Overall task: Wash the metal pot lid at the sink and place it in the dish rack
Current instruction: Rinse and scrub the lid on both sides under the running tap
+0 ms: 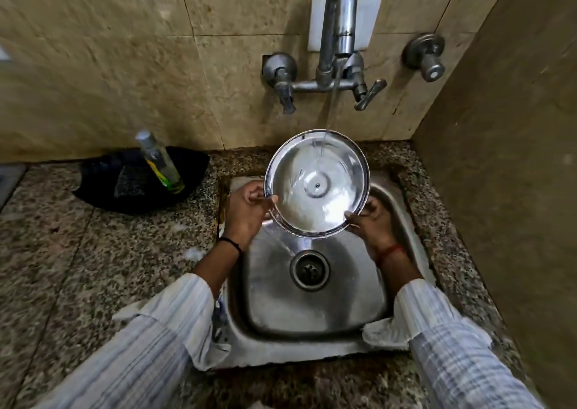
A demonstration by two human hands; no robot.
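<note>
Metal pot lid [317, 187] is held tilted over the back half of the steel sink [315, 302], its hollow underside facing the camera, with a small hole showing in the raised centre. Each hand clamps its rim: the left hand [246, 210] pinches the lower left edge with the thumb over the lip, and the right hand [371, 221] pinches the lower right edge the same way. A stream of water [331, 112] falls from the tall spout of the wall tap [338, 34] onto the upper part of the lid, and a thin sheet runs off its lower edge toward the drain [309, 269]. The tap's two lever handles stick out just behind and above the lid, and a separate round valve [426, 56] sits on the tiled wall to the right, near the corner. On the speckled stone counter [93, 268] left of the sink lies a black cloth [106, 187], and a clear bottle [160, 162] with a yellow-green label leans on it; the label's writing is too small and blurred to read. Pale striped sleeves [162, 324] cover both forearms, a dark band circles the left wrist and a red thread the right.
</note>
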